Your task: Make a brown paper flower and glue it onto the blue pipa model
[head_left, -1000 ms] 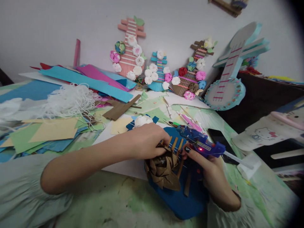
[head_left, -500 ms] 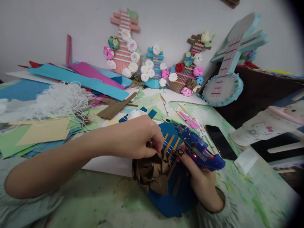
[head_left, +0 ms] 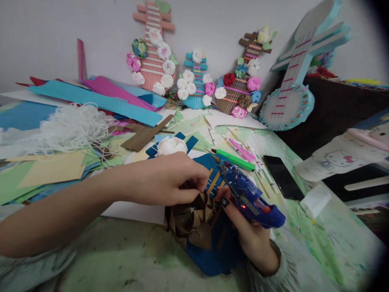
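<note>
My left hand [head_left: 179, 178] reaches in from the left. Its thumb and fingers pinch the upper edge of a crumpled brown paper flower [head_left: 194, 227]. Beneath the flower is a blue guitar-shaped craft piece [head_left: 206, 259] with tan strips and white strings across its middle. A blue glue gun [head_left: 253, 198], its small red light lit, lies across my right hand [head_left: 249, 233], with the handle hidden in the palm and the nozzle pointing up-left. My right thumb and index finger close near the flower's right edge. A white paper flower [head_left: 172, 147] sits at the craft piece's far end.
A green craft knife [head_left: 234, 159], thin sticks and a black phone [head_left: 282, 176] lie to the right, near a white cup [head_left: 337, 156]. White string [head_left: 80, 125] and coloured paper [head_left: 100, 103] pile up on the left. Several decorated instrument shapes [head_left: 197, 89] lean on the wall.
The view has shifted slightly. Both hands have moved a little left with the glue gun, exposing more of the green knife and white flower. My left fingers stay on the brown flower.
</note>
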`<state>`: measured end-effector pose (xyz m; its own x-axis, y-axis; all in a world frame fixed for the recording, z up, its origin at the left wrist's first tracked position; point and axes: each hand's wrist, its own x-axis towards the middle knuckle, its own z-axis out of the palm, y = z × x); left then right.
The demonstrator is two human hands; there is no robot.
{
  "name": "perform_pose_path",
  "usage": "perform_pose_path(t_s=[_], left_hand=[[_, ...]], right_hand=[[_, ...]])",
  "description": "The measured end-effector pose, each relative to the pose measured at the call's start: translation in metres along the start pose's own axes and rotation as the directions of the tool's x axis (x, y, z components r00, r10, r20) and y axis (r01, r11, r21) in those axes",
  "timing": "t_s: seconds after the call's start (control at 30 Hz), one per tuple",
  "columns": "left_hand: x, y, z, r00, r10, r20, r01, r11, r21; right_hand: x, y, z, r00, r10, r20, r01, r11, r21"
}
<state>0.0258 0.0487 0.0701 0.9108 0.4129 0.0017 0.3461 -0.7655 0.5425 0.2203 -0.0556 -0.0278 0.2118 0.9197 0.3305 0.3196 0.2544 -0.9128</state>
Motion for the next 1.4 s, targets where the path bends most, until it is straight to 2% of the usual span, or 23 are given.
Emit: perform_pose_path(t_s=[0.13,0.2,0.33,0.43,0.63,1.03,1.2,1.3,1.4], left_hand=[[0.001,-0.003,0.003,1.000,0.022,0.020,-0.021,0.998,-0.053],[0.000,-0.005,0.007,1.000,0.011,-0.009,-0.011,0.998,-0.064],[-0.003,-0.009,0.019,0.993,-0.013,-0.121,0.004,0.997,-0.074],[-0.009,-0.009,0.030,0.978,0.014,-0.210,-0.023,0.999,-0.039],[-0.025,-0.008,0.050,0.919,0.073,-0.388,-0.110,0.991,-0.074],[-0.035,-0.002,0.077,0.845,-0.090,-0.527,-0.039,0.973,-0.229],[-0.036,-0.002,0.088,0.803,-0.037,-0.595,-0.106,0.973,-0.204],[-0.037,-0.004,0.101,0.758,0.040,-0.651,-0.150,0.982,-0.114],[-0.041,-0.004,0.114,0.704,0.163,-0.691,-0.169,0.984,0.059]], right_hand=[[-0.001,0.002,0.002,0.998,0.066,0.019,-0.068,0.991,0.112],[-0.001,0.004,0.002,0.996,0.094,0.003,-0.093,0.984,0.151],[-0.004,0.009,0.003,0.989,0.137,-0.061,-0.120,0.968,0.221],[-0.005,0.013,0.001,0.985,0.157,-0.064,-0.137,0.960,0.244],[-0.005,0.012,-0.001,0.985,0.172,0.014,-0.170,0.954,0.245],[0.004,0.008,-0.001,0.953,0.281,0.116,-0.304,0.878,0.371],[-0.003,-0.013,-0.011,0.918,0.385,0.092,-0.391,0.848,0.359],[-0.010,-0.039,-0.028,0.893,0.441,0.089,-0.449,0.863,0.231],[-0.015,-0.070,-0.044,0.886,0.440,0.147,-0.450,0.892,0.041]])
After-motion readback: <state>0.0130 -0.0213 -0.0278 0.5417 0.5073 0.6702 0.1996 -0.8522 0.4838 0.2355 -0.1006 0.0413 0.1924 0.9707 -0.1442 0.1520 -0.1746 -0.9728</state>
